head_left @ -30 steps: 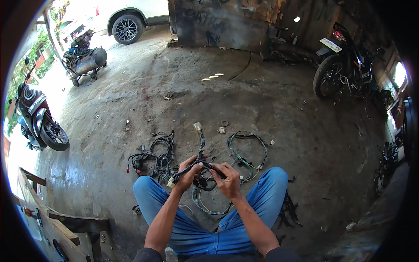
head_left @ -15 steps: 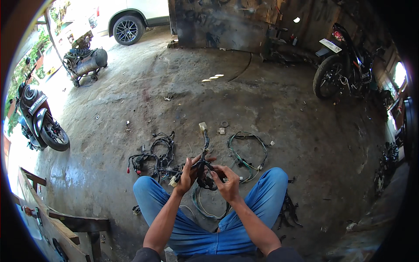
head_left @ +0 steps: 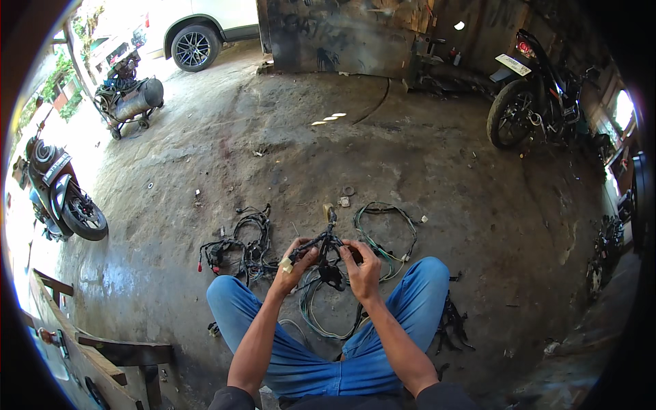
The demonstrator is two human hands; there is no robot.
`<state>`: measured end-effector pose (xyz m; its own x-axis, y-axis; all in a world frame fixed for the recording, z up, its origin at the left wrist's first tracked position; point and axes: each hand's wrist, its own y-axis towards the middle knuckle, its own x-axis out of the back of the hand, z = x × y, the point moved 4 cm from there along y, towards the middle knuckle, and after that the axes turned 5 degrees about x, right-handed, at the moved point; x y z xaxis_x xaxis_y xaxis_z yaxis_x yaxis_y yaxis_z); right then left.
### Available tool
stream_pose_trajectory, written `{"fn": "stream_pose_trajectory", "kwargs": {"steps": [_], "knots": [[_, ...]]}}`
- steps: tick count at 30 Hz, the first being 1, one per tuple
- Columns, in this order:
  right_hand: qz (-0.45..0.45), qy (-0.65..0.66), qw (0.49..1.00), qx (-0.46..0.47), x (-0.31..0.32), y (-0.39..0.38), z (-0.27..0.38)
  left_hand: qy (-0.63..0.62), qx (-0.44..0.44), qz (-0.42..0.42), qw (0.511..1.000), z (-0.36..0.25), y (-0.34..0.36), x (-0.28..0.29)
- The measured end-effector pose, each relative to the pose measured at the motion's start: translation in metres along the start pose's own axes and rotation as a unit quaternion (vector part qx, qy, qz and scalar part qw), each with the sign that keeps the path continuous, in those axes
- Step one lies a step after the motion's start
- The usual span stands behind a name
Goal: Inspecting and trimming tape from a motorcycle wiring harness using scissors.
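Note:
Between my raised knees I hold up a black taped wiring harness (head_left: 329, 256) with both hands. My left hand (head_left: 294, 266) is closed round its left branch, and a cream connector (head_left: 286, 264) sticks out beside the fingers. With thumb and fingers my right hand (head_left: 362, 266) pinches the harness on its right side. From the top of the bundle another pale connector (head_left: 329, 210) points away from me. A dark looped part hangs at its lower end. Under it, loose green and white wires (head_left: 311, 314) curve on the floor between my legs.
Left of my hands lies a tangled black harness (head_left: 239, 242); to the right, a coiled wire loop (head_left: 386, 236). A wooden bench (head_left: 116, 348) stands at lower left. Motorcycles (head_left: 61, 181) (head_left: 529, 102) flank the floor, with a compressor (head_left: 133, 101) and white car (head_left: 205, 27) farther off.
My right hand has moved up and to the right, and my left hand has turned about the harness. The upper connector has swung right and now points away from me.

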<state>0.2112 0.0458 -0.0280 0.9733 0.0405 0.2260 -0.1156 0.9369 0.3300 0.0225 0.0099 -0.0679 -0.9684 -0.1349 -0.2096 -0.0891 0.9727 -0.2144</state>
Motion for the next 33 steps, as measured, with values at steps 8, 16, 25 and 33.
{"fn": "stream_pose_trajectory", "kwargs": {"steps": [8, 16, 25, 33], "knots": [[0.054, -0.029, 0.996, 0.072, -0.002, -0.039, 0.012, -0.17, -0.022, -0.088, 0.981, 0.026, 0.012, 0.019], [0.083, -0.116, 0.987, 0.066, -0.022, -0.068, 0.007, -0.281, -0.031, -0.088, 0.955, 0.021, 0.008, 0.022], [0.115, -0.189, 0.974, 0.044, -0.025, -0.07, -0.022, -0.319, -0.005, -0.11, 0.941, 0.018, 0.009, 0.03], [0.147, 0.045, 0.969, -0.192, -0.009, -0.049, -0.04, -0.289, -0.046, 0.028, 0.956, 0.005, 0.006, 0.009]]}}
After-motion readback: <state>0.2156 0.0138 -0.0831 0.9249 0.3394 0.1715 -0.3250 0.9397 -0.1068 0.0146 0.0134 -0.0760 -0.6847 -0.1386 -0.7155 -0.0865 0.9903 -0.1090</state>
